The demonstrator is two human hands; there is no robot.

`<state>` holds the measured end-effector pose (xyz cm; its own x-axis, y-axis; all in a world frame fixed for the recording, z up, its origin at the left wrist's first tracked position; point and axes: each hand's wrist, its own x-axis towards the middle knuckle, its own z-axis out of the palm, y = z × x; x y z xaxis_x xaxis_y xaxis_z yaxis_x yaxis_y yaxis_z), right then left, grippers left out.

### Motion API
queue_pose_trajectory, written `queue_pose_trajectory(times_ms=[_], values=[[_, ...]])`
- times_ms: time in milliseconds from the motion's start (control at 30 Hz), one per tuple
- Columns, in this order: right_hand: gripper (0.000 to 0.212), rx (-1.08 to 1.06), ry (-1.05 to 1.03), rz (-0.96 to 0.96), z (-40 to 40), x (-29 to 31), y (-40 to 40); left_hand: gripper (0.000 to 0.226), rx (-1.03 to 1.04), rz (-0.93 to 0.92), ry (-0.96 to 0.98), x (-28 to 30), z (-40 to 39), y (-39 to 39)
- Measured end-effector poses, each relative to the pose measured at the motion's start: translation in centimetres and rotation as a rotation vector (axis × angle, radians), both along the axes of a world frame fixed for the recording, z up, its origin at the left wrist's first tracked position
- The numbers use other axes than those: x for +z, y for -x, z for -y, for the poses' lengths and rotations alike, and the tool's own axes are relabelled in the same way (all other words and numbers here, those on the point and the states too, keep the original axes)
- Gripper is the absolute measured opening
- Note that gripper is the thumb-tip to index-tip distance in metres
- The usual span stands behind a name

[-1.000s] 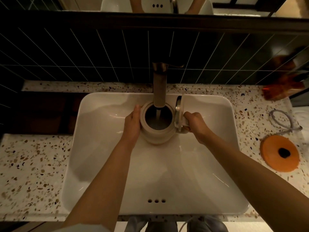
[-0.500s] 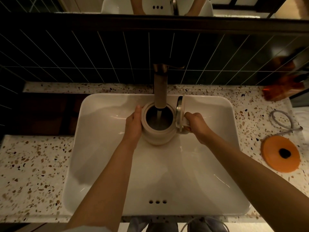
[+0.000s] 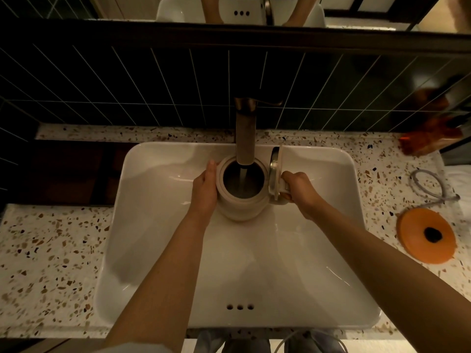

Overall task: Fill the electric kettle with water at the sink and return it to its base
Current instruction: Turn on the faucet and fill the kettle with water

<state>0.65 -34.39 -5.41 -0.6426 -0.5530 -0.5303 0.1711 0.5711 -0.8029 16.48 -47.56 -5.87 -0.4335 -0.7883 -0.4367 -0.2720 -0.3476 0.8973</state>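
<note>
A cream electric kettle stands upright inside the white sink, directly under the metal faucet. Its lid is flipped up on the right side. A thin stream of water falls from the faucet into the kettle's dark opening. My left hand presses flat against the kettle's left wall. My right hand grips the kettle's handle on the right. The round orange kettle base with a dark centre lies on the counter to the right of the sink.
A terrazzo counter surrounds the sink. A grey cord loops behind the orange base. An orange-brown object sits at the back right by the dark tiled wall. A mirror runs above the tiles.
Both hands and the kettle stay in place under the running faucet; only the camera view has shifted slightly.
</note>
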Motion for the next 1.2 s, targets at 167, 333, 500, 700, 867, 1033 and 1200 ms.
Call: queue_pose_trajectory(times_ms=[167,333,500,700,867,1033,1200], values=[[0.039,0.001,0.002,-0.004,-0.1,0.0,0.0,0.047,-0.001,0.010,-0.008,0.0,0.0,0.0],[0.039,0.001,0.003,-0.001,-0.1,0.0,0.0,0.044,0.001,0.014,-0.006,0.3,0.0,0.0],[0.042,-0.003,0.019,-0.002,-0.3,0.0,0.0,0.046,0.036,0.038,0.034,0.6,-0.4,0.4],[0.046,0.006,0.082,0.048,-0.7,0.3,-0.2,0.046,0.064,0.077,0.043,0.7,-0.4,0.8],[0.053,-0.023,0.142,0.098,-0.8,0.7,0.0,0.050,0.115,0.099,0.040,1.0,-0.7,1.2],[0.038,-0.089,0.225,0.117,-1.4,0.3,-0.3,0.053,0.153,0.127,0.052,1.3,-0.9,1.5],[0.033,-0.120,0.299,-0.009,-1.8,-0.3,-1.3,0.055,0.173,0.141,0.056,1.2,-1.0,1.6]])
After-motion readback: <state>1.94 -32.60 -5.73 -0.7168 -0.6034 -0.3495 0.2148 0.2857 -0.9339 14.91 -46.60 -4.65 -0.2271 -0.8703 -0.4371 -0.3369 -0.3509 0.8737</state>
